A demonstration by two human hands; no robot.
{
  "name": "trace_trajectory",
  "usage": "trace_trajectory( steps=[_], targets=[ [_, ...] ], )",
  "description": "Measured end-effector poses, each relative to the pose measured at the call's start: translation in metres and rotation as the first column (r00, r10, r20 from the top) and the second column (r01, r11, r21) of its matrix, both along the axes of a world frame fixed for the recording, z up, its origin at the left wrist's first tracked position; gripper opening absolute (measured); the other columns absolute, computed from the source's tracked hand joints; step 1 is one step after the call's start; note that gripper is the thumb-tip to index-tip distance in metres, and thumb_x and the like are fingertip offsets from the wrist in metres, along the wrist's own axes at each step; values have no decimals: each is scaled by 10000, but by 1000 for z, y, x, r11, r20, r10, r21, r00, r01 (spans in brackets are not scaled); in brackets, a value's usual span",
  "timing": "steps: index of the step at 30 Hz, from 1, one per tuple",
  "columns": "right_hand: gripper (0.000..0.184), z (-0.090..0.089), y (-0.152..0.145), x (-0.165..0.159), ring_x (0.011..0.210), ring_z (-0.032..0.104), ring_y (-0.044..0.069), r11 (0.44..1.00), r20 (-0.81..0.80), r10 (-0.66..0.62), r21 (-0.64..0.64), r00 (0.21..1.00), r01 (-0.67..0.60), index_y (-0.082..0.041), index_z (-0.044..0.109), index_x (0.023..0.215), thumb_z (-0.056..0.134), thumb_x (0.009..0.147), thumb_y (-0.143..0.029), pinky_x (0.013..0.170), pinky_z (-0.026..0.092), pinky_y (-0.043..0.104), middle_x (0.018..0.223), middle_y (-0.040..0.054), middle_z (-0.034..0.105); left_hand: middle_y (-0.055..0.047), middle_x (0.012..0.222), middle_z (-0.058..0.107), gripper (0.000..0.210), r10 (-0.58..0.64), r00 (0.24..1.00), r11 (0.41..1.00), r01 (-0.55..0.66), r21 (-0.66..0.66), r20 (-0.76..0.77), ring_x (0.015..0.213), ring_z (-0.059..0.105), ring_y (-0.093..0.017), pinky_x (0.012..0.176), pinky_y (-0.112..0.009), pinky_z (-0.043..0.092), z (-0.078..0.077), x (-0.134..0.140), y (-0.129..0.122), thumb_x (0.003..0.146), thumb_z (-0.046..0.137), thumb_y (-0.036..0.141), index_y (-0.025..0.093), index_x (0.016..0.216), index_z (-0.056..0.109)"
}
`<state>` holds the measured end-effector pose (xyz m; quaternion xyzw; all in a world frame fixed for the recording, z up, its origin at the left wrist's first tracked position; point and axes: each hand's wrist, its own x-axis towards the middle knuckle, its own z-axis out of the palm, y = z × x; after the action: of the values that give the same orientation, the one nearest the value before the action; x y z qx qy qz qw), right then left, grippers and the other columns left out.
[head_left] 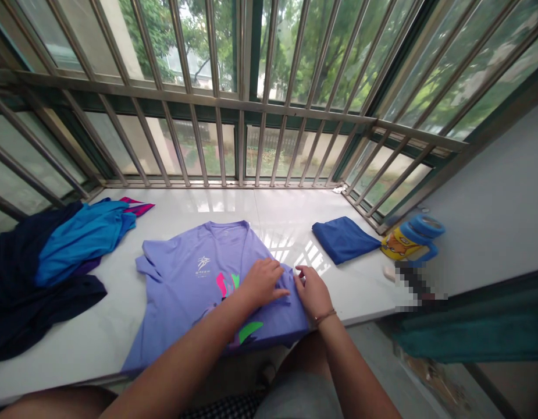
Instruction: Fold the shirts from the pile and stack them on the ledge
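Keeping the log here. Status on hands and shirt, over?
Left hand on purple shirt, right hand at its edge. Shirt mostly spread, front up. Nothing seen blocking; blue cloth lies apart.

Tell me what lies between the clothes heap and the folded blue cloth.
The spread purple T-shirt, with white tabletop showing on either side, in the head view.

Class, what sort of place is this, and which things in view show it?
Probably an enclosed balcony or bay window, perhaps in a home: metal bars stand before wide windows, and a white ledge runs along beneath them.
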<state>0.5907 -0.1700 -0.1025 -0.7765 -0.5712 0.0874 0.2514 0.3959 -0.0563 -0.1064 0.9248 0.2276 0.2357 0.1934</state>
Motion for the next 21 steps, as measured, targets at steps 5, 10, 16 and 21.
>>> trace_trajectory(
  steps=[5,10,16,21],
  targets=[
    [178,4,23,3,941,689,198,994,21,52,-99,998,-50,-191,742,1117,626,989,-234,893,517,292,1023,72,710,-96,1030,734,190,-40,998,996,43,-72,45,1033,665,-271,940,-418,490,-14,0,-32,1051,610,370,249,955,720],
    [140,7,33,8,925,683,188,993,49,11,-119,999,-5,-200,732,1013,593,1015,-213,850,483,278,987,56,720,-74,968,699,262,120,953,943,-22,-331,277,969,642,-235,929,-387,513,-4,-10,-21,1093,476,384,243,960,653],
    [167,11,31,9,930,680,205,996,53,-31,-78,998,35,-196,725,984,565,1020,-230,856,493,298,999,74,712,-86,1100,716,285,196,920,890,-22,-455,340,1089,655,-227,1021,-394,519,-2,-11,-21,1116,378,406,255,1045,610],
    [253,14,13,1,985,675,196,994,-2,68,82,998,-67,-185,699,1153,515,984,-144,941,523,307,1116,78,690,-91,1133,735,202,69,949,932,49,-360,306,1107,662,-240,1041,-411,507,-6,-8,-21,1079,449,313,243,1062,637]
  ],
)
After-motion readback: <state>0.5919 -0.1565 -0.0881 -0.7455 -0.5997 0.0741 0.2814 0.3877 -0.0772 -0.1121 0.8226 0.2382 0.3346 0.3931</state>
